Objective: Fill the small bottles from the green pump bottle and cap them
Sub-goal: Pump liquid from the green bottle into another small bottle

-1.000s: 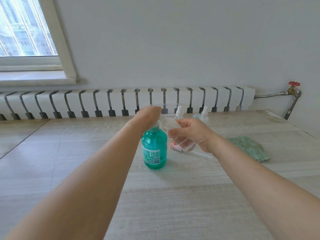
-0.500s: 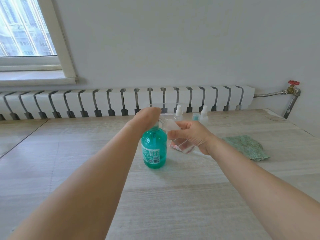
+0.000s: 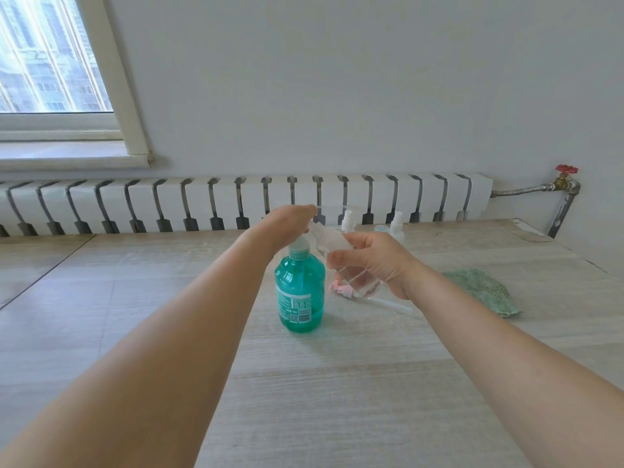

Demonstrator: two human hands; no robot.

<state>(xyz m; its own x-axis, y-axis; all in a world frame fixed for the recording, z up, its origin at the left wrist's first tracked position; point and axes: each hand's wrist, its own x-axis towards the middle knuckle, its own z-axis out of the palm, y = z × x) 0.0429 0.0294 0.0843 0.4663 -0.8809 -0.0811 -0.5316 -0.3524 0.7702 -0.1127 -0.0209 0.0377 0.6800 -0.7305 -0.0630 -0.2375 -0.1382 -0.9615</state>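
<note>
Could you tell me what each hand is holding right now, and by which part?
The right hand grips a small clear bottle around its body, tilted toward the pump. The left hand holds nothing; it rests on the pump head of the green bottle.

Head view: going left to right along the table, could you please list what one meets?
Left hand on the pump, green pump bottle, pink cap, right hand holding a clear bottle, green cloth.
</note>
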